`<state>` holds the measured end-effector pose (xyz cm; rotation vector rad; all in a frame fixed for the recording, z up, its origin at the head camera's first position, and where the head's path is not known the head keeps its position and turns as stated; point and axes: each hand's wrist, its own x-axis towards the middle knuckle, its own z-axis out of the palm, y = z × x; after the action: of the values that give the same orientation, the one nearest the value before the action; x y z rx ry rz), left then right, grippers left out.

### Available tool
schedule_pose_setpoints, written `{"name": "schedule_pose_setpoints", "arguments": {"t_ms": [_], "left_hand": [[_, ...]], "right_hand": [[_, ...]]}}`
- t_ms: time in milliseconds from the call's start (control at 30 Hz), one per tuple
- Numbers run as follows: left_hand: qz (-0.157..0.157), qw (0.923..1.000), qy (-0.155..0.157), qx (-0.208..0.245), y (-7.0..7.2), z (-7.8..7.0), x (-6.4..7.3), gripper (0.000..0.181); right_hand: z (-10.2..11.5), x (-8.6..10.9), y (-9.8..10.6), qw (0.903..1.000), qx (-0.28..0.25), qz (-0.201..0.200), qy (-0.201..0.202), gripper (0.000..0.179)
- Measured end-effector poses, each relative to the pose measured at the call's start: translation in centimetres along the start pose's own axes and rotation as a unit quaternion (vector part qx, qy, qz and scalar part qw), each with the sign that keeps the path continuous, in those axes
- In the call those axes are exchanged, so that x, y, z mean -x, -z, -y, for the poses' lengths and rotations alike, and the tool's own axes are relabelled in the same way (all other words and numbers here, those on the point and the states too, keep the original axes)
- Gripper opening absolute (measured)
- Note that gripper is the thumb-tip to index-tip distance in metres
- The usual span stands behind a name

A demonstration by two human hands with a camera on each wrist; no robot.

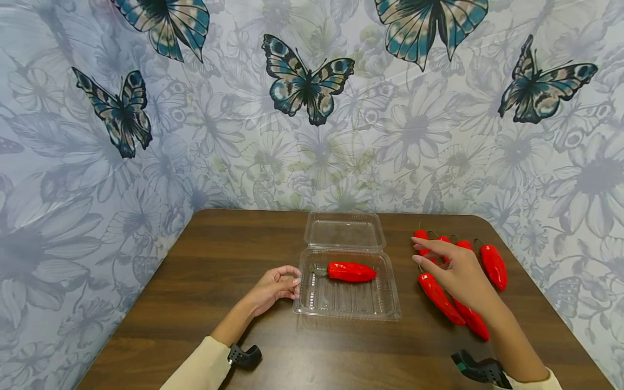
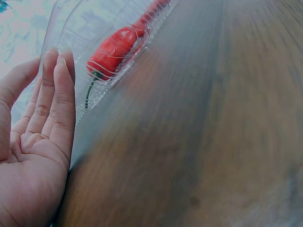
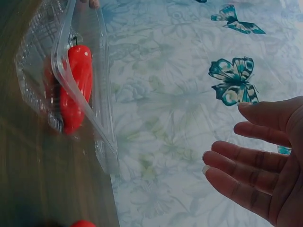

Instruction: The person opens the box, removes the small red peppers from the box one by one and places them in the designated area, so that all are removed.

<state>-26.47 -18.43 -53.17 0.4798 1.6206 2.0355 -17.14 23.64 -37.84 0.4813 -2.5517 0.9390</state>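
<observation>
A clear plastic clamshell container [image 1: 346, 310] lies with its lid [image 1: 345, 230] folded back, and one red chili pepper [image 1: 351, 272] rests inside. The left hand [image 1: 274, 290] touches the container's left rim; in the left wrist view its fingers [image 2: 61, 101] are fairly straight, with the thumb apart from them. The right hand [image 1: 455, 268] hovers over a group of red peppers on the right, thumb and fingers apart and holding nothing. Nearest to it are a long pepper [image 1: 439, 298] and another [image 1: 472, 319], partly covered by the hand and forearm.
More red peppers lie behind the right hand, among them one [image 1: 493, 265] towards the right edge of the brown wooden table [image 1: 234, 238]. A wall covering [image 1: 312, 162] with flowers and butterflies stands behind the table. Each wrist wears a black device [image 1: 245, 356].
</observation>
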Motion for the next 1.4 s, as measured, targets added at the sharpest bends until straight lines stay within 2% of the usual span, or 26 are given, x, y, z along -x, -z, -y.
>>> {"name": "schedule_pose_setpoints", "arguments": {"t_ms": [267,433,733,1000,1400], "left_hand": [[-0.002,1.0000,-0.004,0.000,0.0,0.2,-0.3,0.016],[-0.006,1.0000,0.000,0.004,-0.2,0.2,-0.3,0.016],[-0.006,1.0000,0.000,0.004,-0.4,0.5,-0.3,0.016],[-0.011,0.9999,-0.007,-0.002,-0.2,0.1,-0.7,0.015],[-0.012,0.9999,-0.004,-0.003,-0.2,0.0,-0.7,0.016]], "right_hand": [[0.2,-1.3,-2.2,0.9993,-0.021,0.023,0.021,0.044],[0.2,-2.0,-3.3,0.9967,-0.061,0.052,0.014,0.044],[-0.4,-2.9,-5.7,0.9931,-0.093,0.066,0.029,0.041],[-0.8,-4.2,-7.3,0.9883,-0.119,0.088,0.037,0.041],[-1.3,-5.2,-9.8,0.9817,-0.107,0.153,0.037,0.043]]}}
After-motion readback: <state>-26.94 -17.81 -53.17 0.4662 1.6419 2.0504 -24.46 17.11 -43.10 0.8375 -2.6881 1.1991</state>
